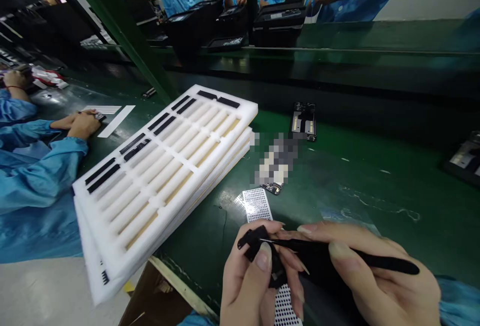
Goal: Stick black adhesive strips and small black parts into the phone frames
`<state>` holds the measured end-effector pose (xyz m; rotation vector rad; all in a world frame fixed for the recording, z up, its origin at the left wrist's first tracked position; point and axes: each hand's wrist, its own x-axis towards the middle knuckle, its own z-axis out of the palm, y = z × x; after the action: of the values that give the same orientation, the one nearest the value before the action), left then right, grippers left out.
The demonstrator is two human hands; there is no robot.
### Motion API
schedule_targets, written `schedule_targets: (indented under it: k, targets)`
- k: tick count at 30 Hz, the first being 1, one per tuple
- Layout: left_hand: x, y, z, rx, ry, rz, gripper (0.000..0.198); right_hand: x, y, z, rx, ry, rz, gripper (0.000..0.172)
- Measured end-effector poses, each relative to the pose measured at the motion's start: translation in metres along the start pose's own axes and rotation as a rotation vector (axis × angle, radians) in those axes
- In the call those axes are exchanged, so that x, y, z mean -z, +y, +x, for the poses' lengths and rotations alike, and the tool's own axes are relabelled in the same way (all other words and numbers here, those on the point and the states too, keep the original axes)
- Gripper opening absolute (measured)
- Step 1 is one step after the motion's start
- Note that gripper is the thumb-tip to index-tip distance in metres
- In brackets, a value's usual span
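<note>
We note the left hand point(245, 286) pinching a small black plastic part point(250, 242) between thumb and fingers. The right hand point(378, 286) is closed around a slim black pointed tool point(378, 263), its tip touching the part. The step in hand looks like fine work on the part. The next move calls for a steady tip and a firm pinch. A perforated white strip point(257, 205) lies just beyond the left hand on the green tabletop point(356, 181), and stacked white foam trays point(165, 166) sit further to its left.

A pixelated patch point(275, 158) hides whatever lies there; the perforated strip point(257, 205) vanishes under the left hand point(249, 286), whose fingers perhaps cover half the small black part point(250, 242).
</note>
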<state>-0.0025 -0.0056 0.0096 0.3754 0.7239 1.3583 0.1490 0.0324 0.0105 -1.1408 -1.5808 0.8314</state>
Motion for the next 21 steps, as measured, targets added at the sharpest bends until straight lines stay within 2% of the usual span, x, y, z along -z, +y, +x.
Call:
schedule_targets:
  k: [5,12,16,21]
  targets:
    - [-0.003,-0.001,0.001,0.017,0.039,0.02,0.023,0.002,0.005,-0.007,0.041,-0.01,-0.028,0.023]
    - [-0.004,-0.001,0.003,0.014,0.032,0.05,0.026,0.007,0.009,0.006,0.143,-0.111,0.059,0.032]
    - [-0.001,-0.003,0.007,0.017,0.005,0.034,0.022,0.008,0.013,0.005,0.133,-0.117,0.061,0.033]
    - [0.003,-0.009,0.012,0.017,0.03,0.052,0.026,0.007,0.008,0.004,0.116,-0.129,0.058,0.03]
